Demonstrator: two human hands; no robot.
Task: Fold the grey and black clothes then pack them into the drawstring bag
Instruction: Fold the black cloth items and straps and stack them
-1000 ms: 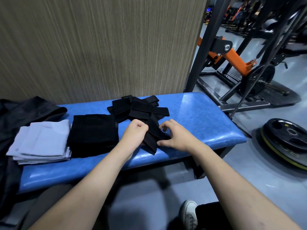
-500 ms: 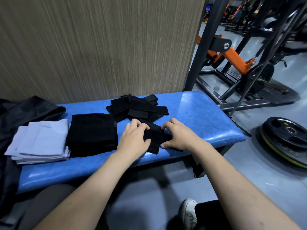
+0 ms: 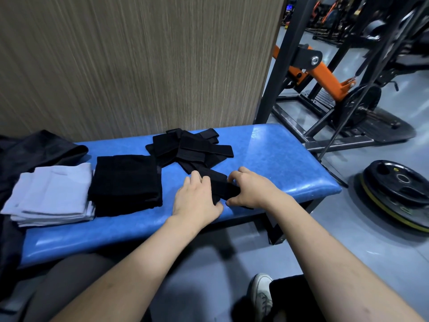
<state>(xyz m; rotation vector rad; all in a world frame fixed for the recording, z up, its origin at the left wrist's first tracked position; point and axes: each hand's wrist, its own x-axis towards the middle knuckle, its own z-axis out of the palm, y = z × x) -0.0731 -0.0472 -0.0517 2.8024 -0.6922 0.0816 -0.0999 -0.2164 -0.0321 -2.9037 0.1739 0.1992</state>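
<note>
Left hand (image 3: 197, 198) lies flat, fingers straight, pressing the small black fabric strip (image 3: 220, 185) to the blue padded bench (image 3: 278, 159) near its front edge, so the fold holds. Right hand (image 3: 251, 189) pinches the strip's other end, thumb under, fingers curled over.

Unfolded black strips (image 3: 192, 149) heaped toward the back edge. Folded black stack (image 3: 126, 182) and folded pale grey stack (image 3: 53, 194) toward the left end. Dark cloth (image 3: 34, 147), possibly the bag, beyond them; can't tell. My reach is unobstructed.

Even indoor light, sharp centre, wide-angle bend at edges.
Glare is seen on the blue bench (image 3: 274, 145); black cloth detail is crushed; soft shadow is cast on the floor (image 3: 209, 263) beneath.
</note>
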